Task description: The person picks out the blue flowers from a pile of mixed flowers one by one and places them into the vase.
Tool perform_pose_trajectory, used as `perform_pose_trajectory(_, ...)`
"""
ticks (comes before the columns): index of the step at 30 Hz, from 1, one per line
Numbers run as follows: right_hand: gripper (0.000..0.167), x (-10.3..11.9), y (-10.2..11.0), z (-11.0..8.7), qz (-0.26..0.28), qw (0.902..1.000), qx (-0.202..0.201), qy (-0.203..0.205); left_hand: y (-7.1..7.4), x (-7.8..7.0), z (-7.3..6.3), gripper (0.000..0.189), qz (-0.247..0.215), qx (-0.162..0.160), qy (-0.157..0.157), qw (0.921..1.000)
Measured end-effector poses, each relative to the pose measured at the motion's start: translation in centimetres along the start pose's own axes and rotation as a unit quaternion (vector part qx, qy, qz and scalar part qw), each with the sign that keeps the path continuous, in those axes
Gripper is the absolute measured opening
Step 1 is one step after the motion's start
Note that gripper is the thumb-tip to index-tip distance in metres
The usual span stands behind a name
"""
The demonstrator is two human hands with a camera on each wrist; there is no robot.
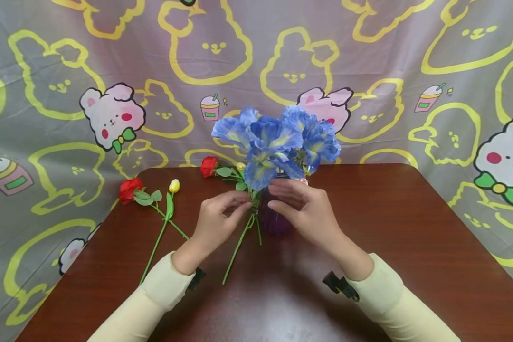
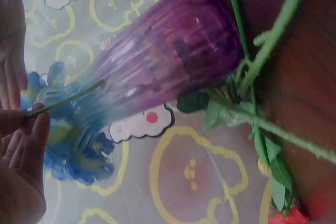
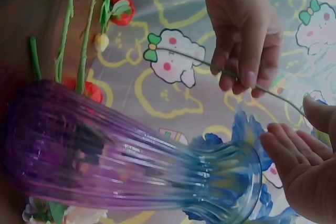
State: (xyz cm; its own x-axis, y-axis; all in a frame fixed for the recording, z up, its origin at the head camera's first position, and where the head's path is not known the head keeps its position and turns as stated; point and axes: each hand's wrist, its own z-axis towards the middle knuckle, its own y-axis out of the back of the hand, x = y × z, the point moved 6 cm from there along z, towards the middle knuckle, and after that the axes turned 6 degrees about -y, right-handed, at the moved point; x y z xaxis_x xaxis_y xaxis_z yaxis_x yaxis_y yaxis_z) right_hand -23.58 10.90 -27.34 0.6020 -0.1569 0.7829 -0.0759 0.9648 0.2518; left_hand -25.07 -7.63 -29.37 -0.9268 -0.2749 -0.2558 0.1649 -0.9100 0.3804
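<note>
My left hand (image 1: 222,216) pinches the thin green stem (image 3: 199,60) of a blue artificial iris (image 1: 269,147) between thumb and fingers; the stem's bare end sticks out past them. Beside the same stem, nearer the bloom, is my right hand (image 1: 309,209), its fingers fairly straight and spread. More blue petals (image 1: 318,142) show behind that hand. A ribbed glass vase (image 2: 173,51), purple at the base and blue at the mouth, stands upright just beyond both hands. From the head its upper part is hidden by the petals and right hand.
On the left of the brown table (image 1: 410,247) lie a red rose (image 1: 130,189) and a yellow tulip (image 1: 174,185), stems crossing. Another red rose (image 1: 208,166) and a yellow bud (image 1: 241,166) lie closer to the vase. Pale pink flowers (image 3: 81,215) sit behind it. A patterned curtain (image 1: 222,61) hangs behind.
</note>
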Motion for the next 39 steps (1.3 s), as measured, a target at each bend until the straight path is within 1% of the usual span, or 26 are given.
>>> perform_pose_trajectory(4, 0.038, 0.4, -0.5, -0.1, 0.045, 0.9989, -0.003, 0.013, -1.1, -0.6, 0.0, 0.018, -0.014, 0.007, -0.020, 0.9997)
perform_pose_trajectory(6, 0.039, 0.3, -0.6, -0.2, 0.065, 0.9978, -0.008, 0.013, -1.6, -0.9, 0.0, 0.018, -0.021, 0.011, -0.027, 0.9993)
perform_pose_trajectory(11, 0.037, 0.3, -0.7, -0.5, 0.092, 0.9949, -0.028, 0.029, -2.5, -1.3, -0.1, 0.019, -0.028, 0.018, -0.038, 0.9987)
perform_pose_trajectory(14, 0.033, 0.3, -0.5, -0.6, 0.101, 0.9926, -0.042, 0.053, -3.0, -1.3, -0.1, 0.018, -0.032, 0.020, -0.043, 0.9984)
perform_pose_trajectory(18, 0.029, 0.1, -0.3, -0.7, 0.101, 0.9912, -0.061, 0.059, -3.5, -1.4, 0.0, 0.018, -0.038, 0.024, -0.049, 0.9978)
perform_pose_trajectory(24, 0.023, -0.3, -0.1, -0.8, 0.094, 0.9913, -0.078, 0.049, -4.1, -1.4, -0.2, 0.019, -0.045, 0.032, -0.049, 0.9973)
perform_pose_trajectory(29, 0.019, -0.2, 0.1, -1.0, 0.096, 0.9899, -0.083, 0.063, -4.5, -1.5, -0.2, 0.018, -0.049, 0.034, -0.045, 0.9972)
perform_pose_trajectory(32, 0.019, -0.1, 0.2, -1.1, 0.095, 0.9893, -0.082, 0.075, -4.8, -1.6, -0.2, 0.018, -0.057, 0.034, -0.041, 0.9969)
perform_pose_trajectory(35, 0.020, 0.0, 0.3, -1.2, 0.071, 0.9901, -0.085, 0.086, -5.0, -1.7, -0.2, 0.018, -0.064, 0.034, -0.038, 0.9967)
perform_pose_trajectory(38, 0.020, 0.1, 0.5, -1.2, 0.045, 0.9912, -0.087, 0.090, -5.1, -1.7, -0.2, 0.018, -0.073, 0.033, -0.035, 0.9962)
perform_pose_trajectory(39, 0.020, 0.1, 0.6, -1.2, 0.038, 0.9916, -0.090, 0.085, -5.2, -1.6, -0.2, 0.019, -0.076, 0.034, -0.035, 0.9959)
